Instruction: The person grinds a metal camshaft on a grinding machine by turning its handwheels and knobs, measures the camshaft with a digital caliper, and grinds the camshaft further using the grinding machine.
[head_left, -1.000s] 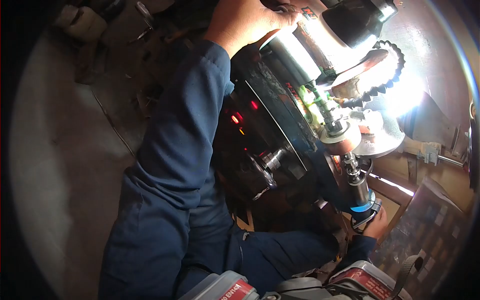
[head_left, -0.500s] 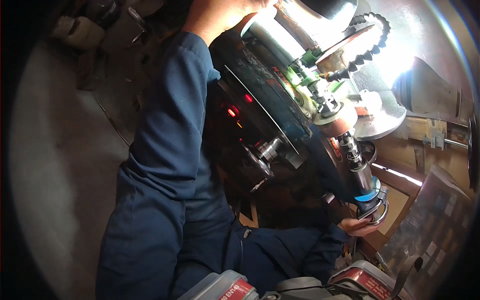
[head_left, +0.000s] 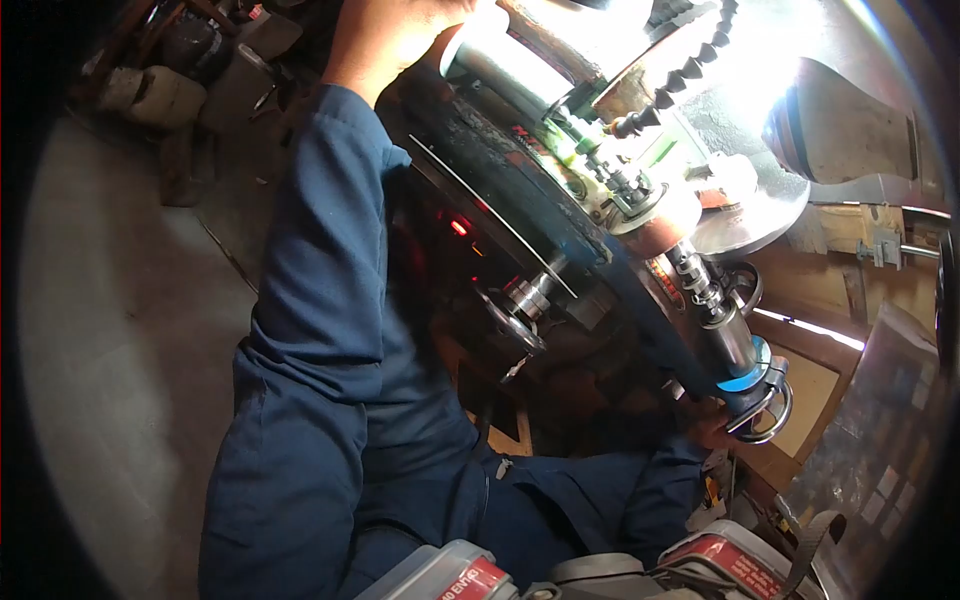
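At the top edge, my left hand (head_left: 400, 35) reaches to the end of a shiny metal cylinder (head_left: 515, 70) on a machine; its fingertips are lost in glare and the frame edge. My right hand (head_left: 708, 425), in shadow at the lower right, is beside the blue-banded end (head_left: 745, 385) of a metal spindle unit, by a chrome loop handle (head_left: 782, 418). Its fingers are mostly hidden. Between the hands lie a slim linkage (head_left: 620, 180), a copper-coloured round part (head_left: 665, 225) and a stepped metal shaft (head_left: 697, 280).
A segmented black hose (head_left: 690, 75) arches over the brightly lit machine, near a large pale disc (head_left: 765, 220). A lamp head (head_left: 840, 125) sits at right. Below the machine juts a chrome handwheel (head_left: 512, 322). Respirator filters (head_left: 470, 578) border the bottom.
The view has shifted, so the machine's upper part and my left hand appear further left. My right hand has moved from under the chrome loop to behind the blue-banded end.
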